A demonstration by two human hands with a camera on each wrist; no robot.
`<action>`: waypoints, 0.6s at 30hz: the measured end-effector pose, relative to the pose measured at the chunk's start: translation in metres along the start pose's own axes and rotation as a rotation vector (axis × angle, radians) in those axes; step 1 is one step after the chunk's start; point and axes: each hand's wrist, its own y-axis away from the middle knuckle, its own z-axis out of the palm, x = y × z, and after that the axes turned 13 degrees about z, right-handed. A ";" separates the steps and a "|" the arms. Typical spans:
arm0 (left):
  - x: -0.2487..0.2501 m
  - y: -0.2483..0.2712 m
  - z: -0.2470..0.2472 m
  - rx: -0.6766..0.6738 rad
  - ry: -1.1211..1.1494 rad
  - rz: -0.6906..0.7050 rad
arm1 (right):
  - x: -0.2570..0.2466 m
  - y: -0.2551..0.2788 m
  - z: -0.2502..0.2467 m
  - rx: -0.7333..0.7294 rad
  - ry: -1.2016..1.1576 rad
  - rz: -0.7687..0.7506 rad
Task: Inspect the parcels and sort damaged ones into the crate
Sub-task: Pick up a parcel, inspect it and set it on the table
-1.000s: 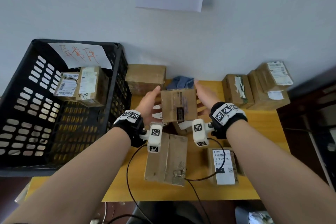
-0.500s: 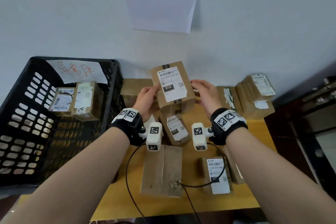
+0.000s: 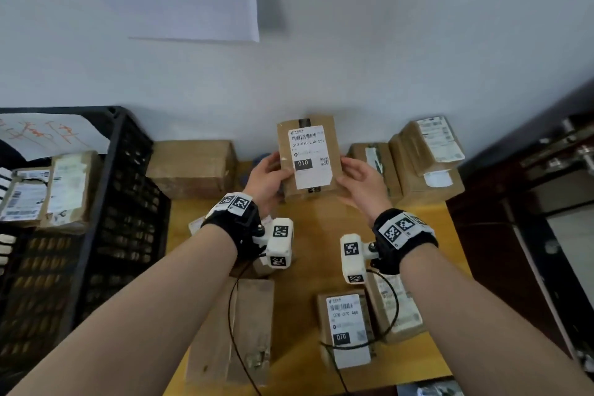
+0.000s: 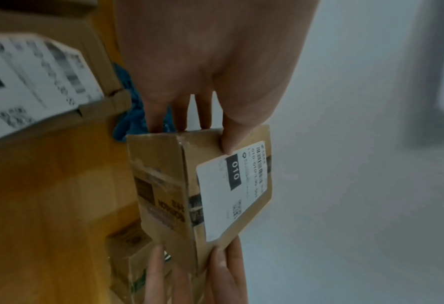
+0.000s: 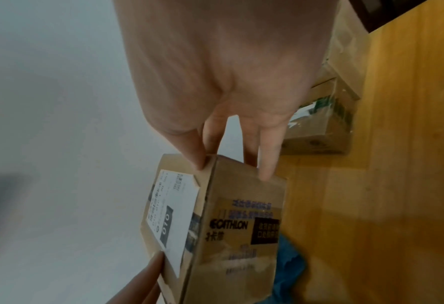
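Observation:
A small brown cardboard parcel (image 3: 310, 157) with a white label marked 010 is held up in front of the wall, label side facing me. My left hand (image 3: 266, 175) grips its left side, thumb on the front face and fingers behind. My right hand (image 3: 360, 183) grips its right side the same way. The left wrist view shows the parcel (image 4: 203, 195) with the thumb on the label corner. In the right wrist view the parcel (image 5: 215, 222) shows a printed side face. The black plastic crate (image 3: 128, 202) stands at the left with two labelled parcels (image 3: 48, 193) inside.
On the yellow table (image 3: 321, 222) lie a plain box (image 3: 193, 167) by the crate, stacked parcels (image 3: 424, 161) at the back right, a parcel labelled 070 (image 3: 347, 328) and a flat brown one (image 3: 234, 331) near the front. A blue cloth (image 4: 130, 111) lies behind. Dark furniture (image 3: 546, 235) stands right.
Both hands have lifted the parcel off the table and turned it so that the 010 label faces me, holding it upright before the wall. My head has tilted upward.

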 end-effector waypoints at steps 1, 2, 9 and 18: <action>-0.005 -0.005 0.009 -0.009 -0.042 0.001 | 0.004 -0.010 -0.007 -0.009 -0.006 0.028; -0.010 -0.011 0.017 -0.017 -0.076 -0.002 | 0.009 -0.021 -0.014 -0.018 -0.012 0.053; -0.053 -0.068 0.058 0.022 -0.171 -0.126 | 0.026 -0.095 -0.044 -0.069 -0.004 0.166; -0.105 -0.109 0.080 0.108 -0.236 -0.142 | 0.039 -0.132 -0.063 -0.068 0.058 0.260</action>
